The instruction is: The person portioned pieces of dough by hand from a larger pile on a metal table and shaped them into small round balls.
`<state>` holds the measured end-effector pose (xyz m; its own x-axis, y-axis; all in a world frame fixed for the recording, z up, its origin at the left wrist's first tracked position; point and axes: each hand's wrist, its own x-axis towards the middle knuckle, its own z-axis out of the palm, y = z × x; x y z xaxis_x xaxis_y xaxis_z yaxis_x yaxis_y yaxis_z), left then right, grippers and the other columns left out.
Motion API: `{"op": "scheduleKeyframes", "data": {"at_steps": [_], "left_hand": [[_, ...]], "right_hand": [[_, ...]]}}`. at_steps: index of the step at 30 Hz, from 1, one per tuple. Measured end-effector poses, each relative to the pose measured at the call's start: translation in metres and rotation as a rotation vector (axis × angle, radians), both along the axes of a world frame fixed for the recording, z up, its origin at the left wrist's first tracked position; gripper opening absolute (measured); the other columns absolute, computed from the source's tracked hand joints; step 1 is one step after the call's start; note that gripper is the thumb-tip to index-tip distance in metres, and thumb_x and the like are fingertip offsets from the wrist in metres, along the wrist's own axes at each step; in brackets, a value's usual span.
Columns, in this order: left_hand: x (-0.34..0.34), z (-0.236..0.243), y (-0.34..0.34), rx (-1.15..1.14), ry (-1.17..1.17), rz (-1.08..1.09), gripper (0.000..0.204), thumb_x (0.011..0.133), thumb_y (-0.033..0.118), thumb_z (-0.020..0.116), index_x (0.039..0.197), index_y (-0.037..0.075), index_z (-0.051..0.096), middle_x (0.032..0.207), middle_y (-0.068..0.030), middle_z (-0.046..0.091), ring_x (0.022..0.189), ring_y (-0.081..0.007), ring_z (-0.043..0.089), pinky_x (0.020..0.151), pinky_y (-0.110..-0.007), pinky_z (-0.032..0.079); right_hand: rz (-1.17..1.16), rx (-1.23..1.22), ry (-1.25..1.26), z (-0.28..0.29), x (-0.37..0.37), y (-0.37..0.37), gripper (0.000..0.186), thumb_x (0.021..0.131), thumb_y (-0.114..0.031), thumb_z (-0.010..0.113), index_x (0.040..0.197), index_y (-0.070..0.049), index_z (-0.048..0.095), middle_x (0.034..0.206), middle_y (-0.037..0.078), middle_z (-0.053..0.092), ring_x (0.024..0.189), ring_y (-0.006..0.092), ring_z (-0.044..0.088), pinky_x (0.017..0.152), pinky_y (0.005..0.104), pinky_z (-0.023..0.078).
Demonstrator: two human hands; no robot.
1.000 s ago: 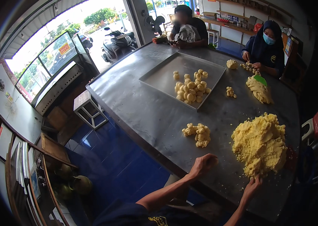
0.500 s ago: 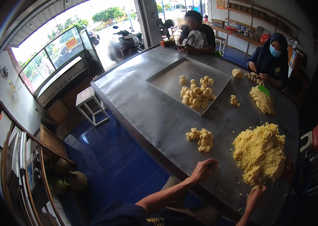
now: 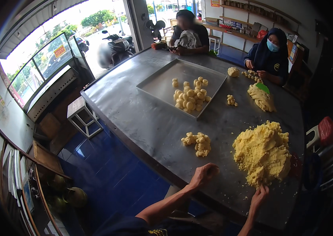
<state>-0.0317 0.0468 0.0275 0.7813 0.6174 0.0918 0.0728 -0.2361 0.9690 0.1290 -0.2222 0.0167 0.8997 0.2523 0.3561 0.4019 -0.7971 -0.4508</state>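
Left hand [image 3: 205,175]: above the near part of the table [image 3: 135,110], fingers curled inward, back of hand up; can't tell if anything is gripped. Right hand [image 3: 259,195]: fingers bent, tips at the near edge of the mound [image 3: 261,151]; can't tell if they pinch any of it.

Mound: yellow, crumbly, rough, lumpy heap, right side of table, loose crumbs scattered round its base. Near cluster [image 3: 202,144]: small pale knobbly pieces bunched together, just beyond left hand, left of mound. Table: grey sheet metal, smooth, dull sheen, some marks.

Tray [image 3: 158,82]: shallow, square-cornered metal, thin raised rim. Balls [image 3: 190,94] in it: smooth, rounded, pale yellow, most piled toward the near corner. Right of tray, small cluster [image 3: 231,100] of little lumps. Farther right, slab [image 3: 261,101]: soft, folded, elongated dough, green scraper [image 3: 263,87] on it. Round lump [image 3: 233,71] beyond, by the tray's far right corner.

Masked person [image 3: 270,55], far right, hands at a row of small bits [image 3: 252,74]. Second person [image 3: 198,34] at far edge, black top.

White stool [image 3: 80,112], boxy frame, on glossy blue tiles [image 3: 123,165].
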Motion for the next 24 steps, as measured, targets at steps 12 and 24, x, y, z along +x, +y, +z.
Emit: {"op": "scheduleKeyframes", "data": {"at_steps": [12,24], "left_hand": [[-0.002,0.0,-0.001,-0.008,0.014,0.063,0.024,0.094,0.02,0.064,0.114,0.006,0.068,0.095,-0.011,0.073,0.086,-0.0174,0.07,0.078,-0.032,0.055],[-0.002,-0.003,0.002,0.009,0.069,0.03,0.023,0.093,0.022,0.066,0.11,0.007,0.07,0.092,-0.0094,0.073,0.083,-0.0147,0.068,0.075,-0.031,0.053]], "right_hand": [[0.166,-0.231,0.105,0.018,0.017,-0.031,0.038,0.082,0.008,0.061,0.12,0.009,0.054,0.124,0.026,0.049,0.113,0.0428,0.054,0.09,0.0472,0.046],[0.152,-0.069,0.121,0.034,-0.03,-0.002,0.024,0.092,0.005,0.053,0.113,0.01,0.063,0.112,0.023,0.064,0.098,0.0397,0.061,0.091,0.0445,0.048]]}}
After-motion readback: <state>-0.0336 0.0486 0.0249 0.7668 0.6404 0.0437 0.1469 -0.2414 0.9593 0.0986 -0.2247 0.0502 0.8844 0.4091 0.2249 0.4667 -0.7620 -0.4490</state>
